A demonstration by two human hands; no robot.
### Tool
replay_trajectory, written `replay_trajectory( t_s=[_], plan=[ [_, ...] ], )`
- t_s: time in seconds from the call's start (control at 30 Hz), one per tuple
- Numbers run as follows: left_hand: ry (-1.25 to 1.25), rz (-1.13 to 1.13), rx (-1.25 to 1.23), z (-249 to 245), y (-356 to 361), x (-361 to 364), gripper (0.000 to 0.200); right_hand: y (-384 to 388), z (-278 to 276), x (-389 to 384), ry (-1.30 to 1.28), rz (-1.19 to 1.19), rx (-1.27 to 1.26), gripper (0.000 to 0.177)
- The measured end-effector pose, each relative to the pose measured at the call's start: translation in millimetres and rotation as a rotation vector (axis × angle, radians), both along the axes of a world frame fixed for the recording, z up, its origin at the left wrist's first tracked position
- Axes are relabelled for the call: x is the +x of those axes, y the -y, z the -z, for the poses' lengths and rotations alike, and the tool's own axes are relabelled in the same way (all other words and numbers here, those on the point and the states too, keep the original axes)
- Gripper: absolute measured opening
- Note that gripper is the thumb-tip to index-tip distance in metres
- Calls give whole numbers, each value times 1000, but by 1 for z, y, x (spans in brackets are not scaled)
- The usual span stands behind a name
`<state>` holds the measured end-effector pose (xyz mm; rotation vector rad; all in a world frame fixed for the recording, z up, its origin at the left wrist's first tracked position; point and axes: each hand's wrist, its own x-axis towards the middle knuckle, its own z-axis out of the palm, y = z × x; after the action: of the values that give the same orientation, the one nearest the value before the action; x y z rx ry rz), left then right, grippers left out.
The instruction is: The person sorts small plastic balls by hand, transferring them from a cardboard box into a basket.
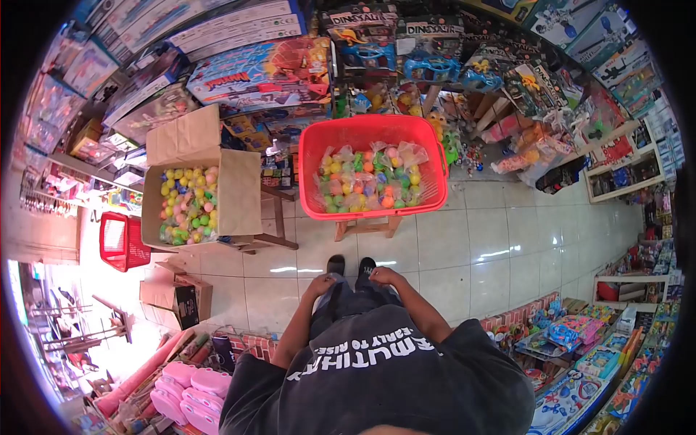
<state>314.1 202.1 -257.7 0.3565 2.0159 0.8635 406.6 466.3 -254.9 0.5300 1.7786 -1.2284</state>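
My left hand [321, 284] is low in front of my body, near my thigh, with its fingers curled. Beside it on the right, my right hand [383, 275] is also curled at the trousers. Whether either hand grips the cloth is too small to tell. Beyond my feet, a red plastic basket [313, 156] rests on a wooden stool [368, 226]. Small colorful balls [370, 180], many in clear plastic bags, lie in it. To its left, an open cardboard box [241, 192] holds yellow, green and pink balls [190, 206]. Neither hand touches the basket or box.
Shelves with boxed toys [264, 71] line the far side. A smaller red basket [125, 241] and a cardboard carton [161, 301] are at the left. Pink cases [190, 395] lie lower left, and packaged toys [573, 395] lower right. Tiled floor [486, 232] runs between.
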Motion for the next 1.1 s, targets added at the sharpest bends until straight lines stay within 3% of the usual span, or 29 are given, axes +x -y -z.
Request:
replay_trajectory(
  t_s=[0.03, 0.1, 0.17, 0.23, 0.27, 0.33, 0.4, 0.47, 0.63, 0.7, 0.77, 0.9, 1.0, 1.1],
  plan=[
    [-18, 6, 14, -4, 6, -2, 35, 4, -2, 0, -9, -9, 2, 25],
    [-56, -63, -48, -8, 20, 0, 35, 4, -10, 2, -72, 241, -120, 25],
    [-25, -164, 40, 5, 40, 5, 34, 2, -22, -1, -139, 138, -49, 25],
    [-1, -207, 45, 11, 56, 1, 34, 6, -26, -4, 43, 325, 28, 24],
    [7, -202, 21, 14, 65, -1, 33, 11, -28, -9, 36, 310, 28, 24],
    [13, -209, -3, 24, 89, -6, 33, 26, -35, -20, 36, 594, -141, 21],
    [64, -206, 20, 34, 116, -17, 35, 49, -39, -39, -7, 647, -183, 21],
    [93, -275, 21, -10, 139, -25, 36, 79, -45, -58, -29, 726, -207, 22],
    [123, -408, 60, -30, 209, -56, 42, 177, -52, -107, -40, 693, -261, 23],
    [82, -419, 16, -36, 233, -68, 44, 213, -70, -126, -86, 443, -312, 27],
    [-31, -359, 159, -31, 255, -79, 42, 242, -84, -144, -93, 350, -325, 29],
    [-173, -362, 115, -123, 265, -84, 40, 281, -127, -171, -191, 154, -329, 27],
    [-267, -372, 263, -174, 273, -92, 30, 299, -166, -190, -228, 95, -397, 24],
    [-257, -521, 389, -212, 278, -109, 20, 310, -212, -208, -244, 70, -429, 22]
  ],
)
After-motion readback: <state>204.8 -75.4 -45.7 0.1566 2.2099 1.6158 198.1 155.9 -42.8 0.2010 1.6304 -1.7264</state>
